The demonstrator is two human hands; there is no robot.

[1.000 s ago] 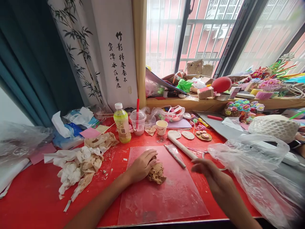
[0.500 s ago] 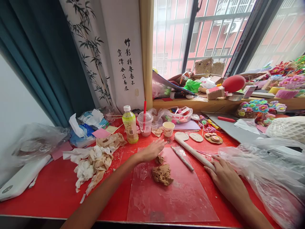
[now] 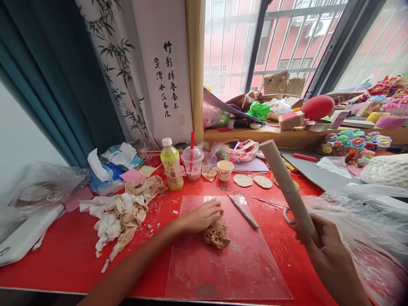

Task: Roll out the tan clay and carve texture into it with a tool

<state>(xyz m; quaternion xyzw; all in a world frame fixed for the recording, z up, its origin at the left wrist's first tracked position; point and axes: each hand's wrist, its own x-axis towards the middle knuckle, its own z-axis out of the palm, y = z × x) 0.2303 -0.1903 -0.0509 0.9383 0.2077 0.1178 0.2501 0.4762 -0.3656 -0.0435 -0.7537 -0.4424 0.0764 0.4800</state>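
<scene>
My right hand (image 3: pixel 331 250) grips the lower end of a plain, grey-dusted rolling pin (image 3: pixel 288 187), raised off the table and tilted up to the left. On the clear sheet (image 3: pixel 236 272), a crumbly brown lump of clay (image 3: pixel 217 236) lies near the middle. My left hand (image 3: pixel 205 214) rests at the far left side of that lump, palm down, its fingers curled together over the clay. Its fingers hide the smaller brown piece. A thin clay-smeared stick (image 3: pixel 242 211) lies on the sheet to the right of my left hand.
Flat pale clay discs (image 3: pixel 242 180) lie behind the sheet, near a paper cup (image 3: pixel 225 171), a lidded plastic cup (image 3: pixel 193 163) and a bottle (image 3: pixel 172 165). Crumpled tissues (image 3: pixel 123 219) are on the left. Plastic bags (image 3: pixel 350 238) spread over the right side.
My right hand has lifted the rolling pin off the table and tilted it upward. My left hand has come down and nearer, its fingers curling over the clay.
</scene>
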